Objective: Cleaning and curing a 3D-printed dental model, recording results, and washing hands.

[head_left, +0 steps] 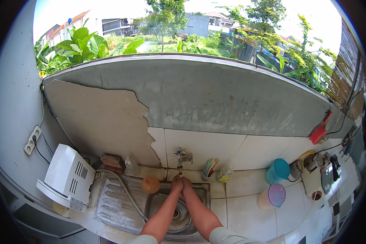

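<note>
Head view: a steel sink [153, 200] set into a white-tiled desk [244, 211] is seen from above; clock directions are counted from the left hand [176, 184] and right hand [186, 184].
Hands: brought together and touching, just below the tap; whether anything is held between them cannot be told.
Tap [180, 156]: mounted at 12 o'clock, near the hands.
Print: on the clear bottle [225, 175] between 2 and 3 o'clock, any lettering is too small to be read; likewise on the grey patch of the white appliance [69, 175] at 9 o'clock.
Wall [232, 97]: dark smudges are borne by the grey surface, at 12 to 1 o'clock.
Left side: an orange bowl [150, 185] is placed near, at 9 o'clock; a reddish block [113, 162] lies between 9 and 10.
Right side: a cup of slim sticks [210, 168] is stood at 2 o'clock; a teal bucket [277, 171] and a purple-lidded container [276, 195] are set around 3.
In the way: the drainboard [112, 203] is crossed by a hose [128, 191] at 8 to 9 o'clock; the basin is partly hidden by the forearms [162, 221].
</note>
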Demonstrator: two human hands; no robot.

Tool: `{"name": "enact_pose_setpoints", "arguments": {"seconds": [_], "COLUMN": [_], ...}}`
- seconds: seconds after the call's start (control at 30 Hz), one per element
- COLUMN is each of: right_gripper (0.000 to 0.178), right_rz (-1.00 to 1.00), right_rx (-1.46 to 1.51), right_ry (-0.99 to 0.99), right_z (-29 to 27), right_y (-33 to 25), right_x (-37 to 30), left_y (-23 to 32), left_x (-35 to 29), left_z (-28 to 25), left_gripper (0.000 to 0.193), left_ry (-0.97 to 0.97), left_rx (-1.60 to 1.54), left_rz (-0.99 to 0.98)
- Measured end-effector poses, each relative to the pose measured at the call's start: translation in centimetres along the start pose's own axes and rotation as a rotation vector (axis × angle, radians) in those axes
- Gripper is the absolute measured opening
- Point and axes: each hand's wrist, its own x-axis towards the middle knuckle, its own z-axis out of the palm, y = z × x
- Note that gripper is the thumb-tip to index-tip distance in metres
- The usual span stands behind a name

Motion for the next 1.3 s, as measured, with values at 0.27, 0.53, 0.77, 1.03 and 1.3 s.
{"name": "enact_pose_setpoints", "arguments": {"seconds": [0.27,0.53,0.77,1.03,1.3], "right_gripper": [0.024,0.022,0.026,0.031,0.015], "right_rz": [-0.123,-0.645,-0.007,0.075,0.150], "right_rx": [0.045,-0.565,0.571,0.883,0.939], "right_ry": [-0.162,-0.257,-0.299,-0.382,-0.265], "right_z": [-2.5,-3.6,2.5,-1.8,-2.7], "right_y": [5.6,6.3,4.8,8.5,8.8], "right_x": [3.6,9.7,3.1,5.2,4.5], "left_y": [-0.5,-1.6,3.2,-1.2,11.3], "left_x": [2.2,-2.3,0.6,-4.9,-4.4], "left_z": [0.1,3.0,-2.6,-0.7,0.4], "left_gripper": [0.035,0.038,0.037,0.037,0.042], "left_ry": [-0.381,-0.001,-0.246,0.008,0.175], "left_rx": [0.107,-0.239,-0.027,-0.350,0.179], "left_rz": [-0.409,0.030,-0.315,-0.089,0.793]}}
